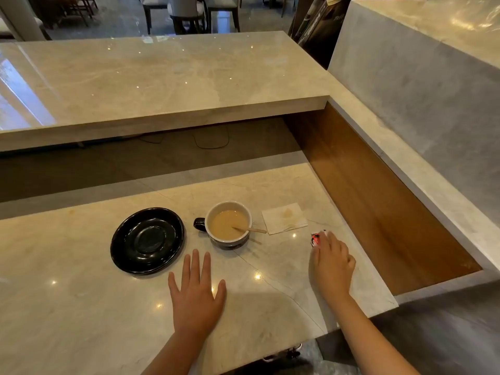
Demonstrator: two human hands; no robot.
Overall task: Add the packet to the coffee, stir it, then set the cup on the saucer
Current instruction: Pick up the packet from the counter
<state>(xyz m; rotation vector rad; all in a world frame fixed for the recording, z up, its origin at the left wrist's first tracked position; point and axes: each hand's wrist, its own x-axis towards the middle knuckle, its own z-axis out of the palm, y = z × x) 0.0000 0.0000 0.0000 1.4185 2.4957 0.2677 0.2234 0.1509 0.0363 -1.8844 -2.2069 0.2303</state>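
A dark cup (229,226) with a pale inside holds milky coffee and stands on the marble counter, its handle pointing left. A wooden stirrer (250,230) leans in it, sticking out to the right. An empty black saucer (147,240) lies left of the cup. At the right, a small red, white and black packet (316,239) lies on the counter under the fingertips of my right hand (332,262). My left hand (197,290) rests flat on the counter in front of the cup, fingers spread, holding nothing.
A stained paper napkin (284,218) lies right of the cup. A higher marble shelf (162,85) runs behind the counter (81,307). A wooden side wall (378,201) and a marble ledge close the right side. The counter's front edge is near my forearms.
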